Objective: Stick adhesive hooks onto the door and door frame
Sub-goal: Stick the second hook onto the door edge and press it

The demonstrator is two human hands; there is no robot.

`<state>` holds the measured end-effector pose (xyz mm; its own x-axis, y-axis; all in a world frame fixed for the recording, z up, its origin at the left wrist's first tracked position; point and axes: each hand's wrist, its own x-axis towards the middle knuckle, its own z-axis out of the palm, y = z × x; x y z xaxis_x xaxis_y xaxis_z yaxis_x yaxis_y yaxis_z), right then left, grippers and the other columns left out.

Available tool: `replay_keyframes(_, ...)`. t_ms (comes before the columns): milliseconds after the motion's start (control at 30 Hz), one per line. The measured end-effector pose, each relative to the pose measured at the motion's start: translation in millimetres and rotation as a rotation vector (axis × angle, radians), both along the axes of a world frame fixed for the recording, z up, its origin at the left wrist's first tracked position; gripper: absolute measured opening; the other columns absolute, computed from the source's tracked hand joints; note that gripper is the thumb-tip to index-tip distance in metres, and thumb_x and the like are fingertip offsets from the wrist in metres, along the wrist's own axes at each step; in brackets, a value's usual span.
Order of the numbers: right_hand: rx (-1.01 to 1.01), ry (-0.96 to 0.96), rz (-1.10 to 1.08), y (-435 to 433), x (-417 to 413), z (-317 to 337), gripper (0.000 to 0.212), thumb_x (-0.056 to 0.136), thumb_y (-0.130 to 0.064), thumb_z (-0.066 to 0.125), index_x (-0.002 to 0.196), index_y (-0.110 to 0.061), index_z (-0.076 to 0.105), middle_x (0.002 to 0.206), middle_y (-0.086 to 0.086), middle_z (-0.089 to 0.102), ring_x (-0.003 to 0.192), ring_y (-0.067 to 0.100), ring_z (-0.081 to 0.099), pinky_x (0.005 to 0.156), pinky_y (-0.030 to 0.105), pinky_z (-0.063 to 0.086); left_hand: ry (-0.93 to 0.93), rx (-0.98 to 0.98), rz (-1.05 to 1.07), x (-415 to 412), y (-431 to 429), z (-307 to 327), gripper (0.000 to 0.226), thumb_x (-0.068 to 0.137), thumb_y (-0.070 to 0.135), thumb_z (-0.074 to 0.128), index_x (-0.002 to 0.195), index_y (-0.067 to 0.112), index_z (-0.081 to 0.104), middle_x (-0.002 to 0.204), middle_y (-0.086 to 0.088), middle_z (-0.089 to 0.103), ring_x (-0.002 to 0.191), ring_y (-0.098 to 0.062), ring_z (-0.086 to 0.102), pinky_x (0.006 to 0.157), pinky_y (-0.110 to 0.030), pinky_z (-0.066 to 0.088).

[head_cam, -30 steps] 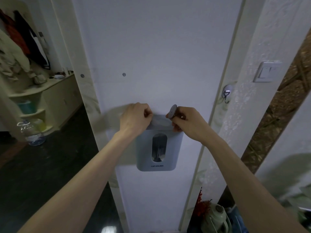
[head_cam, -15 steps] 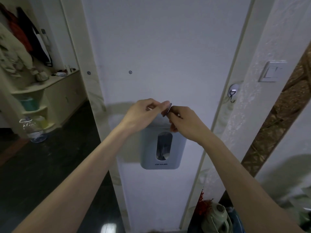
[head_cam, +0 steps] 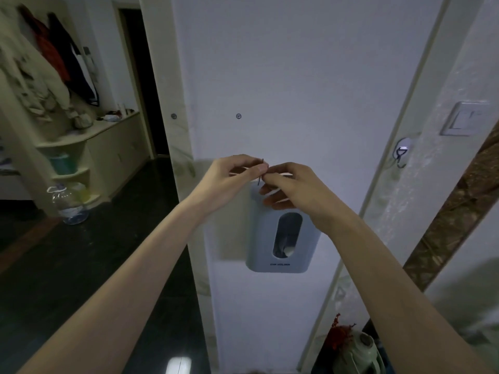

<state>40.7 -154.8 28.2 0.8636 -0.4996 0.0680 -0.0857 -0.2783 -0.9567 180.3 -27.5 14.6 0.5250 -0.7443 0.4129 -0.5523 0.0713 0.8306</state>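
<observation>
My left hand [head_cam: 234, 174] and my right hand [head_cam: 290, 186] meet in front of the white door [head_cam: 297, 76], pinching a small adhesive hook [head_cam: 260, 172] between their fingertips. The hook shows edge-on as a thin dark sliver, so its face is hidden. Both hands hover just above a grey cup holder [head_cam: 280, 238] fixed to the door. A clear adhesive hook with a metal hanger [head_cam: 401, 155] is stuck on the door frame [head_cam: 421, 85] at the right.
A light switch [head_cam: 463, 120] sits on the wall right of the frame. At the left are a shelf unit with hanging coats [head_cam: 54, 63], a water bottle [head_cam: 67, 203] on the dark floor and an open doorway. A green kettle [head_cam: 359, 354] stands at the lower right.
Both hands rose from the top of the cup holder and came together. The disc-like hook held by the right hand is now pinched by both hands, turned edge-on.
</observation>
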Motion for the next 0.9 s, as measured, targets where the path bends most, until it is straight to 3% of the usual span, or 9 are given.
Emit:
replay_keyframes(133, 0.164, 0.005, 0.024, 5, 7, 4, 0.028, 0.098, -0.033, 0.068, 0.111, -0.011, 0.078, 0.094, 0.002, 0.081, 0.077, 0.011, 0.078, 0.078, 0.026, 0.060, -0.024, 0.038, -0.065, 6, 16, 6, 0.029, 0.105, 0.018, 0.062, 0.127, 0.004, 0.073, 0.116, -0.004, 0.077, 0.105, 0.001, 0.071, 0.091, -0.014, 0.052)
replay_keyframes(267, 0.296, 0.008, 0.127, 4, 14, 5, 0.026, 0.100, -0.031, 0.067, 0.103, -0.011, 0.082, 0.078, -0.002, 0.072, 0.070, 0.012, 0.069, 0.076, 0.025, 0.054, -0.016, 0.066, -0.098, 13, 29, 10, 0.031, 0.107, 0.015, 0.057, 0.133, 0.003, 0.069, 0.117, -0.002, 0.076, 0.103, 0.003, 0.070, 0.091, -0.013, 0.050)
replay_keyframes(367, 0.411, 0.052, 0.243, 4, 21, 7, 0.022, 0.102, -0.028, 0.064, 0.094, -0.016, 0.080, 0.076, -0.003, 0.066, 0.067, 0.010, 0.064, 0.066, 0.020, 0.052, -0.036, 0.116, -0.103, 16, 36, 14, 0.032, 0.109, 0.022, 0.054, 0.136, 0.011, 0.068, 0.123, -0.001, 0.075, 0.112, 0.000, 0.069, 0.095, -0.015, 0.050)
replay_keyframes(467, 0.513, 0.058, 0.318, 4, 30, 6, 0.020, 0.102, -0.026, 0.061, 0.098, -0.014, 0.077, 0.079, -0.001, 0.065, 0.068, 0.011, 0.064, 0.064, 0.020, 0.056, -0.056, 0.145, -0.088, 20, 40, 17, 0.032, 0.109, 0.024, 0.054, 0.137, 0.015, 0.068, 0.129, -0.001, 0.074, 0.121, -0.007, 0.067, 0.098, -0.017, 0.049)
replay_keyframes(533, 0.569, 0.052, 0.354, 3, 35, 9, 0.022, 0.100, -0.030, 0.062, 0.099, -0.013, 0.077, 0.080, 0.000, 0.067, 0.070, 0.013, 0.065, 0.069, 0.023, 0.057, -0.036, 0.142, -0.071, 22, 43, 19, 0.032, 0.109, 0.025, 0.053, 0.137, 0.017, 0.067, 0.130, 0.000, 0.074, 0.123, -0.010, 0.066, 0.103, -0.025, 0.050)
replay_keyframes(600, 0.632, 0.055, 0.383, 3, 41, 13, 0.026, 0.099, -0.033, 0.062, 0.100, -0.011, 0.076, 0.081, 0.001, 0.069, 0.071, 0.014, 0.066, 0.071, 0.025, 0.058, -0.010, 0.141, -0.055, 24, 46, 20, 0.034, 0.109, 0.030, 0.054, 0.139, 0.020, 0.066, 0.131, 0.001, 0.072, 0.128, -0.017, 0.064, 0.112, -0.041, 0.048)
replay_keyframes(700, 0.695, 0.034, 0.411, 3, 50, 15, 0.024, 0.099, -0.028, 0.058, 0.097, -0.011, 0.075, 0.081, 0.002, 0.069, 0.069, 0.014, 0.066, 0.070, 0.025, 0.058, 0.048, 0.095, -0.041, 29, 49, 21, 0.039, 0.107, 0.035, 0.053, 0.140, 0.020, 0.065, 0.135, -0.002, 0.070, 0.134, -0.024, 0.060, 0.119, -0.058, 0.041)
replay_keyframes(833, 0.694, -0.025, 0.449, 10, 62, 10, 0.023, 0.103, -0.022, 0.060, 0.088, -0.015, 0.077, 0.080, -0.001, 0.066, 0.067, 0.010, 0.064, 0.066, 0.020, 0.059, 0.140, 0.012, -0.028, 35, 51, 16, 0.038, 0.108, 0.037, 0.050, 0.136, 0.022, 0.070, 0.138, -0.011, 0.069, 0.137, -0.034, 0.058, 0.121, -0.064, 0.035)
replay_keyframes(900, 0.693, -0.045, 0.464, 16, 67, 5, 0.022, 0.103, -0.024, 0.063, 0.088, -0.016, 0.078, 0.078, -0.004, 0.067, 0.066, 0.006, 0.064, 0.067, 0.018, 0.058, 0.173, -0.006, -0.004, 39, 51, 12, 0.037, 0.109, 0.039, 0.049, 0.134, 0.024, 0.072, 0.138, -0.006, 0.071, 0.135, -0.030, 0.061, 0.122, -0.062, 0.036)
